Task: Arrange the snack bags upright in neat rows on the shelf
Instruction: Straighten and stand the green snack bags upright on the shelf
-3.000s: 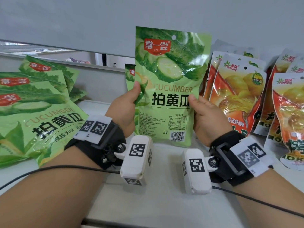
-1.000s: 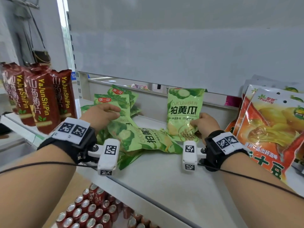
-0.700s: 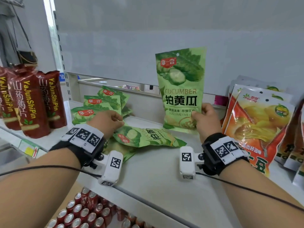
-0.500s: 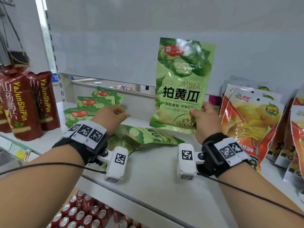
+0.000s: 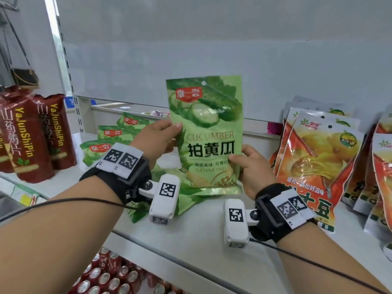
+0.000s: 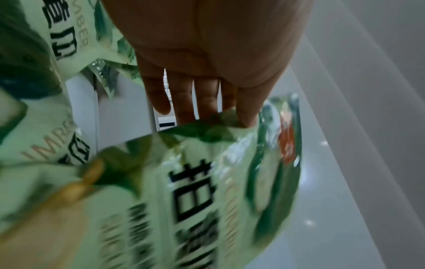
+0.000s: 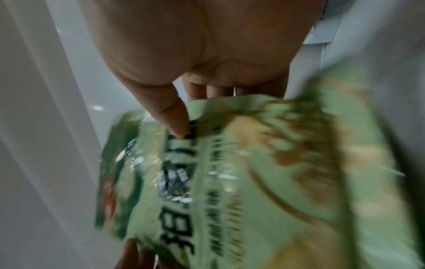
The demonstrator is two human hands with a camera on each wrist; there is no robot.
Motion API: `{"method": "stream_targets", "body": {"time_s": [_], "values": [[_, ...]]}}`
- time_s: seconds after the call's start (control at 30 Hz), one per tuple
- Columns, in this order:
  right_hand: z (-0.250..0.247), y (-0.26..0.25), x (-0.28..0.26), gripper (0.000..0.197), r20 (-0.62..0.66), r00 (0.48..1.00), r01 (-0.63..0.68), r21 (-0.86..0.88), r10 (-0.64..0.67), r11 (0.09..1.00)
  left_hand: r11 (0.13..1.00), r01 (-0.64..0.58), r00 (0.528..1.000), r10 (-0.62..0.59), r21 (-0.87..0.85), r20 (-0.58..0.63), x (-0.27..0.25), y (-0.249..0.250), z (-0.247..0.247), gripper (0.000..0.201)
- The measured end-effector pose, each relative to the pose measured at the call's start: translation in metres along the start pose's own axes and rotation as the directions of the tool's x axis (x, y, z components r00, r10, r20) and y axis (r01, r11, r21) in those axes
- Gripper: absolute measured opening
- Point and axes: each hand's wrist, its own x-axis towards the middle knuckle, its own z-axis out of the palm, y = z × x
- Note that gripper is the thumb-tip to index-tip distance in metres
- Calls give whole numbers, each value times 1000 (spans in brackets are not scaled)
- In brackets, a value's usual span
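Note:
A green cucumber snack bag (image 5: 207,134) is held upright in the air above the white shelf (image 5: 201,240), its front facing me. My left hand (image 5: 167,134) pinches its left edge, thumb on the front and fingers behind. My right hand (image 5: 246,164) grips the lower right edge. The left wrist view shows the fingers (image 6: 184,102) passing behind the blurred bag (image 6: 207,191). In the right wrist view, the thumb (image 7: 174,123) presses on the bag's front (image 7: 230,182). More green bags (image 5: 110,141) lie flat in a loose pile at the left, and one (image 5: 188,200) lies under my wrists.
Orange snack bags (image 5: 314,162) stand leaning at the right of the shelf. Dark red bags (image 5: 38,134) stand on the neighbouring shelf at the left. A white back panel (image 5: 212,49) closes the shelf behind. Red cans (image 5: 106,279) fill the shelf below.
My right hand has lifted the green bag off the shelf and brought it nearer. My left hand has left the pile of flat bags and taken hold of the bag's left edge.

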Motion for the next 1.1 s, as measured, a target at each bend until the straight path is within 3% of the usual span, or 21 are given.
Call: {"method": "stream_targets", "body": {"time_s": [0.23,0.4,0.73,0.87,0.93,1.03,1.1], "values": [[-7,-20,-1,17,-53,990,140,181,-132,974,998,-37,999,37,-55,-1,-6,8,22,20],[-7,-20,-2,17,-73,988,150,169,-139,974,991,-73,997,77,-109,30,-8,8,34,17],[-18,-9,-8,18,-2,997,76,46,-76,996,978,-7,999,-4,-210,-53,-4,3,39,19],[-19,-4,-6,18,-17,998,59,29,-58,998,994,49,996,-41,-93,84,-13,-9,39,12],[-20,-1,-6,16,11,1000,15,-9,-14,1000,998,54,997,-53,-32,51,-16,-16,39,11],[-21,5,-6,15,87,990,-108,-54,112,993,992,83,996,-84,-99,-11,-15,-22,37,20],[-21,7,-6,17,81,986,-140,-73,146,987,985,110,994,-108,-131,23,-16,-25,36,11]]}}
